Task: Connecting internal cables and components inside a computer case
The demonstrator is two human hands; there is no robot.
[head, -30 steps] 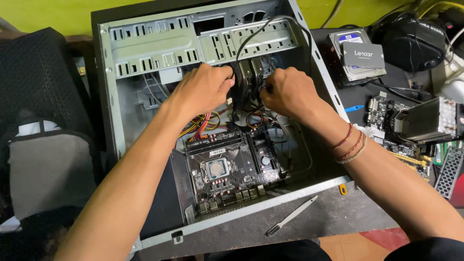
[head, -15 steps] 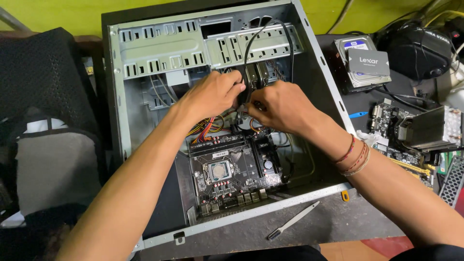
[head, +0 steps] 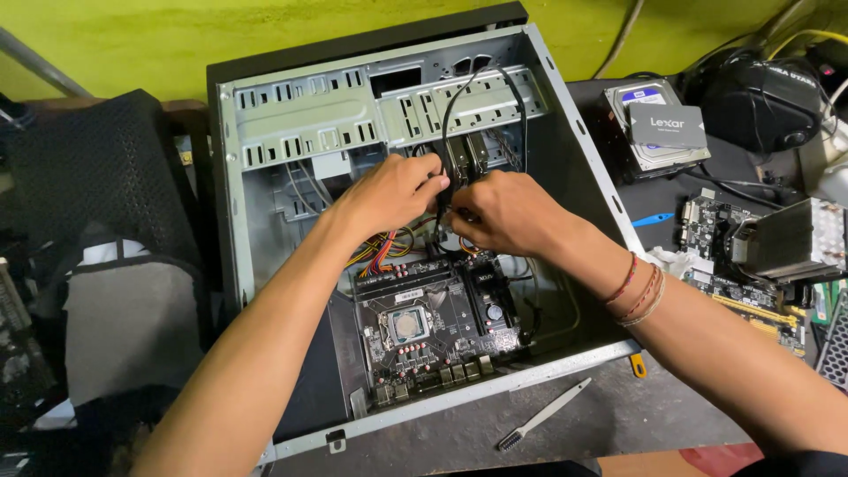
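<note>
- Black cable point(head: 455, 115) loops up from the middle of the open PC case point(head: 265, 221), arcs over the drive bays point(head: 353, 115) and drops back down between both hands; its lower end sits just above the motherboard point(head: 433, 322)
- left hand point(head: 389, 194): fingers curled, fingertips pinching the cable at its lower end; wrist comes in from lower left over the case floor
- right hand point(head: 508, 212): fingers bent, pinched onto the same cable/connector from the other side, knuckles nearly touching the left hand; exact connector hidden by fingers, can't tell its type; bead bracelets point(head: 640, 291) on the wrist
- coloured wire bundle point(head: 384, 252), red/yellow/orange, lies just under the left hand, running toward the board's top edge
- CPU point(head: 406, 327) sits bare in its socket, mid-board, well below the hands
- case lies on its side on the table point(head: 609, 415), side panel off, interior facing up
- small brush point(head: 543, 415) w/ pale handle on the table just in front of the case's lower edge
- hard drive point(head: 640, 150) w/ a grey SSD point(head: 667, 124) stacked on top, right of the case; loose circuit board point(head: 707, 225) and heatsink point(head: 782, 243) further right
- black mesh panel point(head: 97, 177) left of the case
</note>
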